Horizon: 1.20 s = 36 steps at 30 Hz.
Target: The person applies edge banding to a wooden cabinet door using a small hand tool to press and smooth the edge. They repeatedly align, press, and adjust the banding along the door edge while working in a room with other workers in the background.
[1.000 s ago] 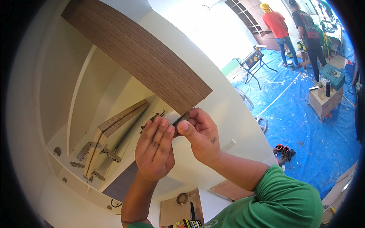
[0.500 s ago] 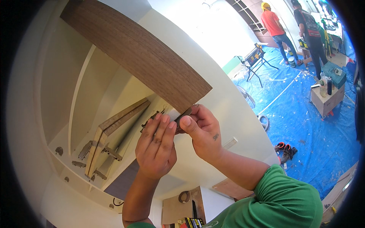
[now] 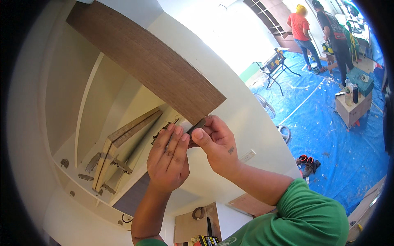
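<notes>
green tee [image 3: 283,227], short sleeve [image 3: 310,207] all creased up around 4 o'clock, another bit of sleeve [image 3: 151,242] near 7. pale print [image 3: 228,241], partly cut off, at half past 5. right hand [image 3: 215,143] has a small dark tattoo-looking mark [image 3: 231,150] at its 4 o'clock.

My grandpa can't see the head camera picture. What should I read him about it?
A person's right hand pinches a small dark piece by the lower end of a brown wood-grain panel, with the left hand close beside it. At left is an open pale cabinet; at right, two people stand near a blue floor sheet.
</notes>
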Each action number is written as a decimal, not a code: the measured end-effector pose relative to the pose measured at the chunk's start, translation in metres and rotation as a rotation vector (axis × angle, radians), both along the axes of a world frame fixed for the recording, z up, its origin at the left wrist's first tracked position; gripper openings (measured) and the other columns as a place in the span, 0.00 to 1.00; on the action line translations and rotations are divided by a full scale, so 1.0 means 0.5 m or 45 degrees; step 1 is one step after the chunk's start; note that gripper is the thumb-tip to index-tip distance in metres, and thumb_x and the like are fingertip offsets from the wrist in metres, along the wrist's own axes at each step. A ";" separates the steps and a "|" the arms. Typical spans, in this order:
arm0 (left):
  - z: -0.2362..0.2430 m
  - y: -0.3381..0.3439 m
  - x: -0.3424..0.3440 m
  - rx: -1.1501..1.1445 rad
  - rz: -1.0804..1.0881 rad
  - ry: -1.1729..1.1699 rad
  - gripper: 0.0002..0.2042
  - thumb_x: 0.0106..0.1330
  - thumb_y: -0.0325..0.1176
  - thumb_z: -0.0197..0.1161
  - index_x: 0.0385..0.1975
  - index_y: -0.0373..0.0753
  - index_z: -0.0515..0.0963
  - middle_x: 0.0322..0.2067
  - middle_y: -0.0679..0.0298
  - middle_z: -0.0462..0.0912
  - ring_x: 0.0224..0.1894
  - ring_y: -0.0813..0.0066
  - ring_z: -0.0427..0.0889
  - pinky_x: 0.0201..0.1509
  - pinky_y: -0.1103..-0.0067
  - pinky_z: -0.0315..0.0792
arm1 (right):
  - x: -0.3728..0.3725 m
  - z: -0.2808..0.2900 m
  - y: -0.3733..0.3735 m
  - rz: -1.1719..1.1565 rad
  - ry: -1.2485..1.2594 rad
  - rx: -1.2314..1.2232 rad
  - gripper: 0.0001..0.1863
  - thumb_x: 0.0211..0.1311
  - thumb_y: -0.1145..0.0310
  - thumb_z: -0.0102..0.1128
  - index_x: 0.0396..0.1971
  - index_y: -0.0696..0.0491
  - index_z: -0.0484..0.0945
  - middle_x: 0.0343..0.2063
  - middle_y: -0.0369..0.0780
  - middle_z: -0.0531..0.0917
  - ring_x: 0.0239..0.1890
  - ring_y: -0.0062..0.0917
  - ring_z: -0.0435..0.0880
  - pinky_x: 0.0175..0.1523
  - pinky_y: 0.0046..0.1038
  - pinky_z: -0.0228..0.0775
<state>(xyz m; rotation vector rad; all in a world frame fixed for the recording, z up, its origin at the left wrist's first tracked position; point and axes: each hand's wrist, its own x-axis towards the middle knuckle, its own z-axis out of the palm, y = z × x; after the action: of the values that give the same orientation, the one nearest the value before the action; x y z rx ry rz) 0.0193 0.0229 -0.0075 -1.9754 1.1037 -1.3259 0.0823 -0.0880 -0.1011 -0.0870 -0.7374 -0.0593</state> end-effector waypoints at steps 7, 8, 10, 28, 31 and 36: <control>-0.002 -0.009 0.004 -0.014 0.001 0.030 0.17 0.63 0.18 0.60 0.52 0.31 0.81 0.55 0.49 0.85 0.57 0.47 0.84 0.61 0.57 0.78 | 0.011 -0.001 -0.016 -0.013 -0.002 -0.031 0.15 0.74 0.66 0.63 0.47 0.61 0.71 0.37 0.39 0.82 0.41 0.20 0.82 0.50 0.29 0.81; -0.002 -0.009 0.004 -0.013 0.005 0.031 0.17 0.63 0.18 0.60 0.52 0.31 0.81 0.55 0.49 0.85 0.57 0.47 0.84 0.61 0.57 0.78 | 0.009 0.000 -0.015 -0.003 0.000 -0.050 0.15 0.74 0.66 0.63 0.46 0.61 0.70 0.37 0.39 0.82 0.41 0.20 0.82 0.50 0.28 0.81; -0.002 -0.008 0.000 -0.018 0.007 0.040 0.17 0.63 0.18 0.60 0.53 0.30 0.81 0.54 0.49 0.85 0.57 0.46 0.84 0.61 0.57 0.78 | 0.004 0.001 -0.012 0.030 -0.022 -0.045 0.15 0.74 0.66 0.63 0.46 0.61 0.70 0.37 0.39 0.82 0.41 0.19 0.82 0.50 0.28 0.81; -0.002 -0.004 -0.008 -0.039 0.010 0.068 0.17 0.62 0.17 0.60 0.52 0.29 0.81 0.54 0.49 0.85 0.58 0.45 0.83 0.62 0.56 0.77 | 0.008 0.001 -0.019 0.043 -0.053 -0.109 0.14 0.73 0.67 0.64 0.44 0.60 0.70 0.35 0.38 0.81 0.40 0.18 0.83 0.48 0.25 0.81; -0.005 -0.006 -0.008 -0.050 0.001 0.068 0.17 0.63 0.17 0.60 0.53 0.29 0.81 0.54 0.48 0.85 0.59 0.45 0.83 0.63 0.56 0.76 | 0.012 0.002 -0.024 0.031 -0.044 -0.098 0.14 0.72 0.67 0.65 0.44 0.60 0.71 0.34 0.38 0.81 0.40 0.19 0.83 0.48 0.26 0.81; -0.009 -0.010 -0.002 -0.063 0.005 0.042 0.17 0.63 0.17 0.60 0.53 0.29 0.81 0.53 0.48 0.85 0.58 0.45 0.83 0.62 0.56 0.76 | 0.017 0.001 -0.032 0.032 -0.053 -0.107 0.14 0.72 0.67 0.65 0.43 0.60 0.70 0.35 0.38 0.83 0.39 0.19 0.83 0.47 0.25 0.80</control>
<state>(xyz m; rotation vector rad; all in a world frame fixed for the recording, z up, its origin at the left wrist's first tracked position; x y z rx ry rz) 0.0184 0.0177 -0.0121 -2.0410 1.0916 -1.3355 0.0907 -0.1041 -0.1005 -0.1570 -0.7825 -0.0063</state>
